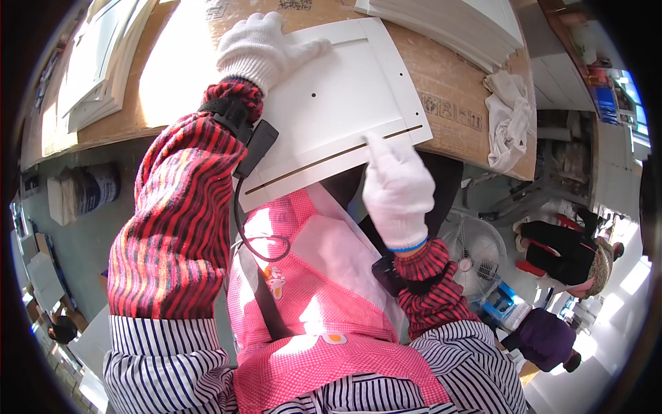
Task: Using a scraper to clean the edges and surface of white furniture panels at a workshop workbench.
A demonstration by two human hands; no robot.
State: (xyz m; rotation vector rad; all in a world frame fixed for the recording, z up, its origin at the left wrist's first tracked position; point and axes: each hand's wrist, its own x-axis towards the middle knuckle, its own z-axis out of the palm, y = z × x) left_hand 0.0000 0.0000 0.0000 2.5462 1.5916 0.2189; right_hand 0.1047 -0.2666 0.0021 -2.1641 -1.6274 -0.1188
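A white rectangular panel [331, 103] with a recessed middle, small dark holes and a long dark slot along its near edge lies on the cardboard-covered table, its near edge jutting toward me. Spread over its far left corner is my left hand [255, 52], in a white knit glove, with the thumb reaching across the surface. My right hand [398, 193], gloved the same way and a little blurred, is at the near right edge. Its index finger stretches to the slot's right part, the other fingers are partly hidden, and I see nothing held.
White panels [107, 62] are stacked at the table's left, with another stack [448, 27] far right. A crumpled white cloth [509, 121] hangs at the cardboard's right edge [527, 148]. A fan [472, 255] stands on the floor to my right. Two people [562, 252] are beyond it.
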